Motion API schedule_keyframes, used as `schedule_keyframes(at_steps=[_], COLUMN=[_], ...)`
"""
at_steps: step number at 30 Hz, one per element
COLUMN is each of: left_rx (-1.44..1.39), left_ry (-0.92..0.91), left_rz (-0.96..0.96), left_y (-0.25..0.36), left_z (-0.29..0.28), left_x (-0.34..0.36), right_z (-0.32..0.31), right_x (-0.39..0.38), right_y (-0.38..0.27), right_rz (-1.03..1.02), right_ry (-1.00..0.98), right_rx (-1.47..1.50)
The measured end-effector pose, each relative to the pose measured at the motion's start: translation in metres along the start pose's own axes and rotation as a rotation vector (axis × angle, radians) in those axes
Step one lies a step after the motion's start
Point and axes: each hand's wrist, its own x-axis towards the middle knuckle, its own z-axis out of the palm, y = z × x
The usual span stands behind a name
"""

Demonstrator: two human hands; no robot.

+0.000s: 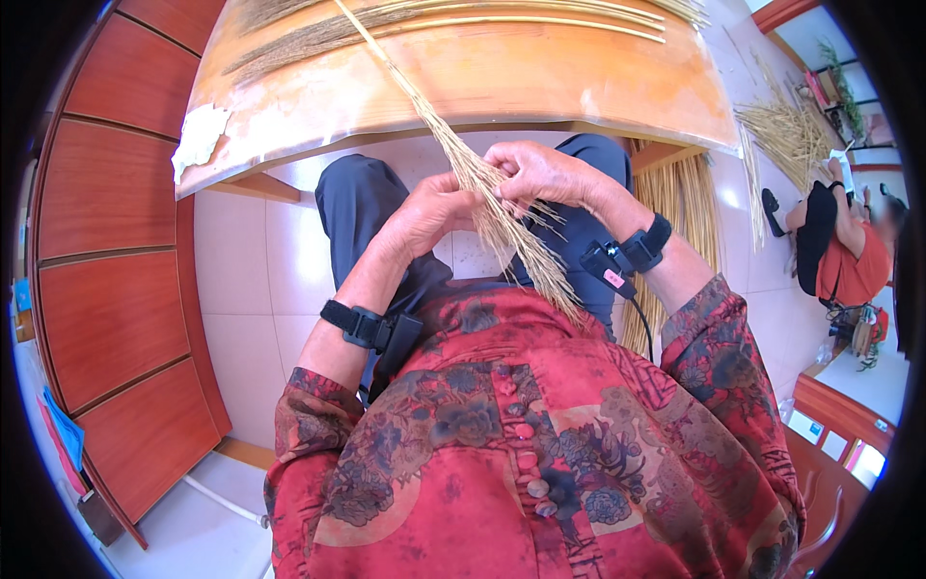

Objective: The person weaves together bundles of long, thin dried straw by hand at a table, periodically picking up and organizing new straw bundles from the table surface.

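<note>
- Tiled floor, wooden table (pixel 540 82) above the knees w/ loose straw stalks (pixel 453 19) on top.
- Left hand (pixel 434 207) & right hand (pixel 540 174) both pinched round a thin straw bundle (pixel 482 193), held over the lap, stems running up onto the table.
- Bundle looks light, dry, brittle; tasselled end floppy. Prob. best gripped at the stiff stems, not the tips.
- Another person (pixel 839 241) sits far right by more straw.

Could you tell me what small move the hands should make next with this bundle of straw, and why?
Probably slide the right hand a little down the straw bundle toward its bushy end to gather the loose strands. Both hands grip the bundle close together just below the table edge, the left hand beside the right, while the tips below them fan out untidily over the lap.
</note>
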Motion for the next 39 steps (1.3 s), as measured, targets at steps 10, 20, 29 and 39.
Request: schedule_keyframes(at_steps=[10, 20, 29, 39], left_rx=[-0.147, -0.131, -0.125, -0.071], left_ry=[-0.021, -0.002, -0.009, -0.041], left_rz=[0.071, 0.068, 0.025, 0.041], left_y=[0.003, 0.007, 0.009, 0.002], left_z=[-0.007, -0.005, -0.011, -0.003], left_x=[0.000, -0.001, -0.003, 0.002], right_z=[-0.005, -0.004, -0.011, -0.011], right_x=[0.008, 0.007, 0.001, 0.009], right_y=[-0.008, -0.007, -0.004, 0.001], right_rz=[-0.036, -0.020, -0.040, -0.081], right_ry=[-0.056, 0.003, 0.001, -0.025], right_rx=[0.089, 0.278, 0.305, 0.345])
